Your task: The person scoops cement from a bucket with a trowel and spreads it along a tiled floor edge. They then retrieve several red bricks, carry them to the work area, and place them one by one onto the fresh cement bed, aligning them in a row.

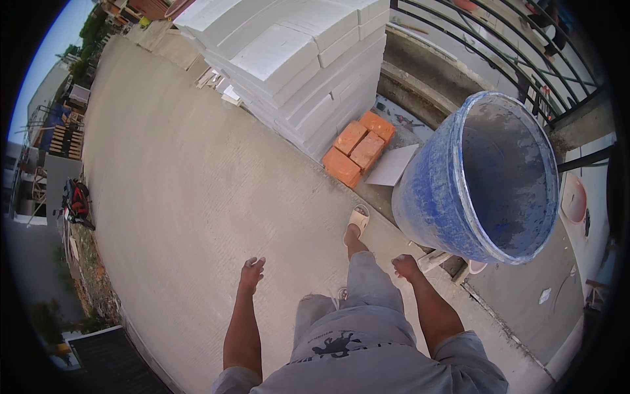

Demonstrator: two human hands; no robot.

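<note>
1. The big blue bucket [426, 177] sits ahead and to the right of the person's right hand [407, 266], near it but apart; its inside is crusted grey.
2. That right hand hangs with bent fingers; I can't tell how far they open.
3. The left hand [252, 268] is well away from the bucket, half-curled and slightly spread over the concrete pavement [177, 197].
4. Just left of the bucket, a white panel [392, 164] lies beside orange bricks [351, 152], next to stacked white blocks [302, 72].
5. On the grey shirt [387, 368], I see a dark figure with lettering around it.
6. Farther right, a black railing [489, 33] curves past; a red-and-black motorcycle [79, 202] stands far left.
</note>
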